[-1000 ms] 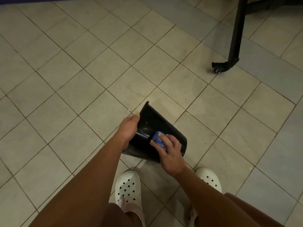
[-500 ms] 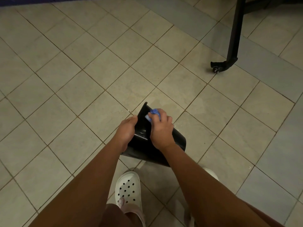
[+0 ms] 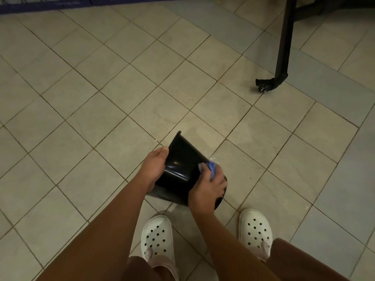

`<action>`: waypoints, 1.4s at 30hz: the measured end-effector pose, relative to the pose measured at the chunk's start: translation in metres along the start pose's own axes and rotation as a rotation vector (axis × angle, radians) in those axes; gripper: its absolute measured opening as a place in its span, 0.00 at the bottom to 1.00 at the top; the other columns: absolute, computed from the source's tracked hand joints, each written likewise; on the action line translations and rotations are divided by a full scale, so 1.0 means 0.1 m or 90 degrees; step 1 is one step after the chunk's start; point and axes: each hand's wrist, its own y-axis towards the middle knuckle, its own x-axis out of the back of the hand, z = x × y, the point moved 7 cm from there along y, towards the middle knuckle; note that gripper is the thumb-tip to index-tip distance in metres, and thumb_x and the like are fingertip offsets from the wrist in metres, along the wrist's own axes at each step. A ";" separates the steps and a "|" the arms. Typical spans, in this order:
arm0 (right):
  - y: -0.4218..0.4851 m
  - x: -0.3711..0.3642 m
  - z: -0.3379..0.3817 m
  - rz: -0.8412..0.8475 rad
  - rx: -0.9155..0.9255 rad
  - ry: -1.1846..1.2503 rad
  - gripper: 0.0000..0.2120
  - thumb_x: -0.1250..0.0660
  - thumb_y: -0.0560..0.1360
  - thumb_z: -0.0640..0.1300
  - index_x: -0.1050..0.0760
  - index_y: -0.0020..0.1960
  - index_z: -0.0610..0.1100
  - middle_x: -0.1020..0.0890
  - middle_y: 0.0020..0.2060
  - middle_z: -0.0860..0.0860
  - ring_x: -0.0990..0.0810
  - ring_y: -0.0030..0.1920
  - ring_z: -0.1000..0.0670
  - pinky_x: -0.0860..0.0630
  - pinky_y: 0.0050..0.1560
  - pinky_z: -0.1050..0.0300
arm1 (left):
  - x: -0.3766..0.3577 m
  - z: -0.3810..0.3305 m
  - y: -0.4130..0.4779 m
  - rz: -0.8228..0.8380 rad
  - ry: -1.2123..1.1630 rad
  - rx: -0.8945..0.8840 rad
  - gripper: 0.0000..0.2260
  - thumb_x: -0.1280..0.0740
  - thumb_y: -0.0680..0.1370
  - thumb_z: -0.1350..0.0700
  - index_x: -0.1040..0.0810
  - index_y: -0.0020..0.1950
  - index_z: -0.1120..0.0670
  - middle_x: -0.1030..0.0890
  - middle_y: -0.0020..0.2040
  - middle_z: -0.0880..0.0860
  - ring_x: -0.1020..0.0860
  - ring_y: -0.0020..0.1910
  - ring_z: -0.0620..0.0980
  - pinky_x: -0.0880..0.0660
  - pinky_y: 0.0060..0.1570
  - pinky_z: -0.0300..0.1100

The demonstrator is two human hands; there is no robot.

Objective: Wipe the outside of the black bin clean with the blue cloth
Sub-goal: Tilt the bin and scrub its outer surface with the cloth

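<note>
Bin of glossy black plastic [image 3: 179,167], round-walled and tapered, lies tilted on its side just ahead of the person's feet, one end pointing away and the other toward the shoes; whether it touches the floor cannot be told. A small crumpled blue cloth [image 3: 211,167] sits against the bin's upper right wall. The right hand [image 3: 207,189] has its fingers curled round that cloth and presses it to the plastic. The left hand [image 3: 155,165] grips the bin's left side, thumb along the top wall, the other fingers hidden beneath. The two hands are apart, with the shiny wall between them. Below stand two white perforated clogs, one left [image 3: 157,238], one right [image 3: 254,230]. Beige square floor tiles [image 3: 101,118] spread all around, with white specks [image 3: 212,159] just beside the cloth. Far off at upper right a black metal leg [image 3: 284,47] ends in a small caster wheel [image 3: 263,89].
</note>
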 end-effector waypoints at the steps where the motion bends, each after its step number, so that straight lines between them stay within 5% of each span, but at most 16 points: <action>1: 0.07 -0.04 0.15 0.003 0.032 -0.008 0.28 0.32 0.72 0.40 0.37 0.68 0.53 0.47 0.72 0.46 0.47 0.69 0.42 0.43 0.68 0.43 | 0.00 0.00 0.00 -0.002 -0.004 -0.001 0.16 0.46 0.84 0.46 0.23 0.53 0.54 0.20 0.48 0.57 0.21 0.49 0.55 0.27 0.45 0.46; 7: 0.73 0.02 -0.15 0.089 -0.038 -0.041 0.17 0.40 0.77 0.41 0.32 0.65 0.50 0.42 0.70 0.45 0.38 0.62 0.41 0.37 0.64 0.45 | 0.00 -0.02 -0.03 -0.007 -0.004 -0.008 0.17 0.47 0.84 0.45 0.23 0.54 0.54 0.21 0.50 0.56 0.23 0.49 0.52 0.30 0.47 0.46; 11: 0.70 0.30 -0.43 -0.013 -0.143 -0.006 0.18 0.38 0.76 0.39 0.32 0.65 0.47 0.40 0.69 0.43 0.36 0.62 0.41 0.36 0.63 0.44 | -0.02 -0.01 0.02 0.032 0.009 0.022 0.17 0.47 0.83 0.43 0.24 0.56 0.53 0.21 0.52 0.56 0.23 0.51 0.53 0.30 0.52 0.49; 16: 0.00 0.07 0.33 -0.035 0.221 0.035 0.20 0.36 0.74 0.41 0.31 0.65 0.50 0.40 0.69 0.45 0.37 0.65 0.43 0.36 0.63 0.51 | -0.02 0.05 0.06 0.047 -0.007 0.097 0.16 0.44 0.82 0.45 0.23 0.57 0.55 0.19 0.52 0.61 0.20 0.50 0.59 0.23 0.53 0.54; 23: -0.01 -0.12 0.44 0.033 0.318 -0.032 0.30 0.29 0.69 0.39 0.34 0.69 0.50 0.42 0.69 0.45 0.39 0.64 0.43 0.39 0.63 0.51 | -0.10 0.01 0.03 -0.002 -0.049 0.085 0.21 0.49 0.84 0.43 0.22 0.46 0.52 0.19 0.43 0.57 0.21 0.43 0.54 0.27 0.39 0.45; 32: 0.36 0.20 -0.74 0.013 0.042 -0.083 0.23 0.33 0.74 0.42 0.32 0.67 0.50 0.41 0.70 0.43 0.41 0.65 0.41 0.39 0.66 0.44 | -0.11 0.10 0.02 0.035 -0.040 0.087 0.19 0.47 0.83 0.42 0.23 0.56 0.53 0.20 0.52 0.58 0.22 0.52 0.57 0.27 0.56 0.54; 36: 0.61 0.41 -0.98 -0.008 -0.167 -0.103 0.21 0.34 0.74 0.39 0.31 0.66 0.49 0.41 0.69 0.42 0.38 0.64 0.39 0.37 0.64 0.41 | -0.08 0.11 0.00 0.049 -0.091 0.132 0.17 0.42 0.82 0.45 0.21 0.53 0.56 0.18 0.48 0.59 0.19 0.48 0.59 0.24 0.51 0.53; 39: 0.52 0.54 -0.57 -0.097 -0.043 -0.037 0.21 0.35 0.73 0.36 0.30 0.65 0.45 0.37 0.67 0.39 0.36 0.64 0.39 0.37 0.64 0.45 | -0.13 0.08 0.00 0.074 -0.107 0.144 0.26 0.46 0.82 0.39 0.18 0.50 0.57 0.16 0.43 0.59 0.17 0.45 0.60 0.22 0.49 0.52; 42: 0.17 0.38 0.03 -0.045 0.134 0.037 0.20 0.39 0.75 0.44 0.33 0.67 0.50 0.40 0.69 0.42 0.40 0.68 0.43 0.44 0.68 0.52 | -0.25 0.03 -0.02 0.098 -0.077 0.164 0.35 0.53 0.79 0.31 0.17 0.50 0.56 0.16 0.45 0.62 0.17 0.49 0.62 0.23 0.55 0.54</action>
